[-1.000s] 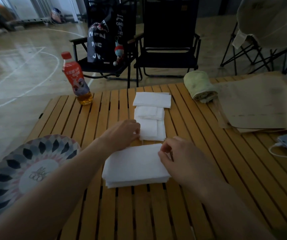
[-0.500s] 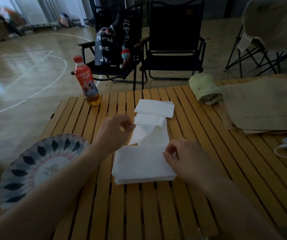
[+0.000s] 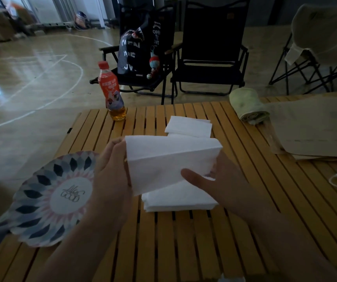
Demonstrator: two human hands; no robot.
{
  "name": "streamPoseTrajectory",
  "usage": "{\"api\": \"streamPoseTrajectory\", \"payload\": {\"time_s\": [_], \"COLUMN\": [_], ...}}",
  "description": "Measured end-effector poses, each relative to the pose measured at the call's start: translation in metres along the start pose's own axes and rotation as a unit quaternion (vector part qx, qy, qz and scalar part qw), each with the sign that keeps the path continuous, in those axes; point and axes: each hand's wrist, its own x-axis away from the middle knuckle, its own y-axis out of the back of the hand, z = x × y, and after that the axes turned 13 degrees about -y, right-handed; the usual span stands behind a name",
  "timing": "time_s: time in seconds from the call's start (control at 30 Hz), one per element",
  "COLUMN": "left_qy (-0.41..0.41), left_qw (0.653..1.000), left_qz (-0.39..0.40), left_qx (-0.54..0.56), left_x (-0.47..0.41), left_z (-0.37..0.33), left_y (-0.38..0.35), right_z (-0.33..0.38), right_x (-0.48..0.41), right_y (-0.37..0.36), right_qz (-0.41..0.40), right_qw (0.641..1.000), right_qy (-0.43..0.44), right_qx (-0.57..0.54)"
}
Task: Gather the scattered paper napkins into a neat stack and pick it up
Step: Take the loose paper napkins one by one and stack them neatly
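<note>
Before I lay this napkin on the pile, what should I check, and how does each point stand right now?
1. Grip on held napkin by left hand and right hand: ok.
2. Landing spot, the stack on the table, lies right below: ok.
3. Its edges squared: cannot tell, partly covered.
4. All napkins gathered: not ok, the far pile lies apart beyond.
5. Clearance from bottle, off to the far left: ok.

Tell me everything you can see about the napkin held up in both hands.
The held napkin is white, soft-looking paper, folded, with a crease across it. It sits tilted in the air over the napkin stack on the slatted wooden table, covering the stack's far part. The left hand grips its left edge; the right hand pinches its right side, thumb on top.
</note>
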Motion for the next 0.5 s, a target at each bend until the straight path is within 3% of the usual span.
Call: {"api": "streamPoseTrajectory", "payload": {"time_s": [0.1, 0.27, 0.37, 0.5], "left_qy": [0.042, 0.056, 0.084, 0.099], "left_qw": [0.999, 0.998, 0.996, 0.994], "left_qz": [-0.017, -0.021, -0.022, 0.002], "left_qx": [0.019, -0.002, 0.021, -0.044], "left_x": [0.001, 0.0, 0.001, 0.004], "left_z": [0.003, 0.007, 0.008, 0.013], "left_y": [0.004, 0.01, 0.01, 0.006], "right_z": [0.003, 0.0, -0.004, -0.006], "right_x": [0.004, 0.003, 0.002, 0.006], "right_y": [0.003, 0.012, 0.021, 0.022], "right_qz": [0.056, 0.03, 0.041, 0.046], "right_qw": [0.996, 0.989, 0.987, 0.989], "right_qy": [-0.016, -0.019, -0.051, -0.059], "right_qx": [-0.071, -0.141, -0.144, -0.13]}}
